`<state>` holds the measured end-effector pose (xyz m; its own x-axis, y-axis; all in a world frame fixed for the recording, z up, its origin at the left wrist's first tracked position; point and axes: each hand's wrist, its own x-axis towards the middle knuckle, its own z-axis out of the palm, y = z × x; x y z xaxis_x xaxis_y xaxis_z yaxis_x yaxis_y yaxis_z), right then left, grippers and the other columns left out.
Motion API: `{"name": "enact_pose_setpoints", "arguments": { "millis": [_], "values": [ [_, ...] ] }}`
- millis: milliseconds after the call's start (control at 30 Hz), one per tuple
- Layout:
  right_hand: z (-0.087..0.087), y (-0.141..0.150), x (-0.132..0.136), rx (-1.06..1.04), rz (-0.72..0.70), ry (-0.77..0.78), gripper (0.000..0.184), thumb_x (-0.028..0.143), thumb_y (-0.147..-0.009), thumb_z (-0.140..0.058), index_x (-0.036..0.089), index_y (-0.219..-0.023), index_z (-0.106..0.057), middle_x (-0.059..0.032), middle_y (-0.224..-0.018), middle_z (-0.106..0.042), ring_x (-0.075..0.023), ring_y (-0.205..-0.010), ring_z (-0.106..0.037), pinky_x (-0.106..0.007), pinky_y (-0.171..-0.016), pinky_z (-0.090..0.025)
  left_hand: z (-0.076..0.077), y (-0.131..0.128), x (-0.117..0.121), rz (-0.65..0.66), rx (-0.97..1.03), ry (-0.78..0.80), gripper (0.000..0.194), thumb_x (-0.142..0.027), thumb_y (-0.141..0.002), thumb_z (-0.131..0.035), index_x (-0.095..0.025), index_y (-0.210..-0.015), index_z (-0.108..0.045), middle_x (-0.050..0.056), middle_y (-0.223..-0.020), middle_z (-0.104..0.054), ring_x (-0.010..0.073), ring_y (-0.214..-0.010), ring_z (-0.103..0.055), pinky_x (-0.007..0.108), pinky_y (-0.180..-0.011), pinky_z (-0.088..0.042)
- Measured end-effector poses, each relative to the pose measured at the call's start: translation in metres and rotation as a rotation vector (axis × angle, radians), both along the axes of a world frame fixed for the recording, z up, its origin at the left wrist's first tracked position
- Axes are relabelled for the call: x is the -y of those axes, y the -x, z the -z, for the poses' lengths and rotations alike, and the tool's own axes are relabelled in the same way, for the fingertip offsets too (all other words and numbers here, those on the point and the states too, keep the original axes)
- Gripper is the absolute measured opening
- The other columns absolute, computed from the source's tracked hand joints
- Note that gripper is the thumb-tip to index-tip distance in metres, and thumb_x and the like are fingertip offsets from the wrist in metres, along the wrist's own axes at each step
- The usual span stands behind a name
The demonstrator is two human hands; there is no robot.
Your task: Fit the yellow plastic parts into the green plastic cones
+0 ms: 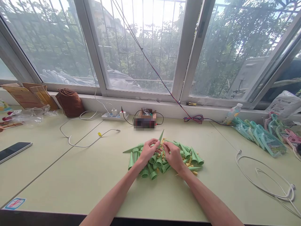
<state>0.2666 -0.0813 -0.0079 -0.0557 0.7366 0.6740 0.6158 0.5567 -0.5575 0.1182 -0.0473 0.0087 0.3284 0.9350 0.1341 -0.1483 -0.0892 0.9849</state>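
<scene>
My left hand (pixel 150 150) is closed round a green plastic watering spike (pixel 161 135), its pointed tip up and away from me. Close beside it, my right hand (pixel 173 154) has its fingers pinched together near the spike's lower end; whatever they hold is too small and covered to make out. Under and around both hands lies a loose pile of similar hollow green spikes (pixel 144 172), some with their round open ends towards me. Small yellow plastic pieces (pixel 188 162) are scattered among the spikes, mostly on the right side.
Behind the pile stands a small open cardboard box (pixel 150 113) with a blurred device before it. A power strip (pixel 114 116), white cables (pixel 81 146) and a brown bag (pixel 70 102) are to the left, with a phone (pixel 15 151). Bagged plastic items (pixel 265 138) and a bottle (pixel 232 113) lie right.
</scene>
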Motion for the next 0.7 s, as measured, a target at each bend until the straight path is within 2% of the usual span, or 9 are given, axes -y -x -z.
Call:
{"name": "enact_pose_setpoints", "arguments": {
  "millis": [233, 467, 600, 700],
  "values": [
    [-0.0009, -0.0001, 0.0019, -0.026, -0.032, 0.036, 0.021, 0.023, -0.098, -0.042, 0.017, -0.103, -0.062, -0.0062, -0.085, -0.067, -0.0178, -0.068, -0.061, -0.027, -0.065, -0.047, -0.0011, 0.0006, 0.0001, 0.007, -0.031, -0.025, 0.037, -0.051, -0.080, -0.065, -0.016, -0.091, -0.067, 0.006, -0.091, -0.069, 0.0150, -0.063, -0.066, 0.028, -0.060, -0.058],
    [-0.0025, 0.0003, 0.0021, -0.042, -0.034, 0.044, 0.021, 0.024, -0.098, -0.042, 0.018, -0.101, -0.062, -0.0048, -0.082, -0.067, -0.0169, -0.065, -0.060, -0.028, -0.064, -0.047, -0.0002, 0.0008, 0.0008, 0.005, -0.033, -0.024, 0.035, -0.048, -0.078, -0.067, -0.016, -0.093, -0.067, 0.005, -0.087, -0.070, 0.0143, -0.060, -0.065, 0.028, -0.059, -0.058],
    [-0.0018, 0.0009, 0.0024, -0.030, -0.036, 0.074, 0.018, 0.027, -0.096, -0.048, 0.018, -0.104, -0.060, -0.0043, -0.082, -0.065, -0.0161, -0.063, -0.058, -0.028, -0.062, -0.047, -0.0012, 0.0001, 0.0012, -0.012, -0.031, -0.018, 0.034, -0.047, -0.079, -0.067, -0.016, -0.090, -0.067, 0.005, -0.086, -0.069, 0.0138, -0.060, -0.064, 0.027, -0.059, -0.057],
    [-0.0016, 0.0010, 0.0034, -0.011, -0.045, 0.078, 0.021, 0.027, -0.092, -0.054, 0.019, -0.111, -0.057, -0.0059, -0.091, -0.064, -0.0163, -0.066, -0.058, -0.028, -0.061, -0.048, -0.0023, -0.0007, 0.0011, -0.021, -0.019, -0.019, 0.032, -0.047, -0.080, -0.066, -0.015, -0.088, -0.068, 0.005, -0.086, -0.069, 0.0136, -0.062, -0.063, 0.027, -0.060, -0.058]
  ]
}}
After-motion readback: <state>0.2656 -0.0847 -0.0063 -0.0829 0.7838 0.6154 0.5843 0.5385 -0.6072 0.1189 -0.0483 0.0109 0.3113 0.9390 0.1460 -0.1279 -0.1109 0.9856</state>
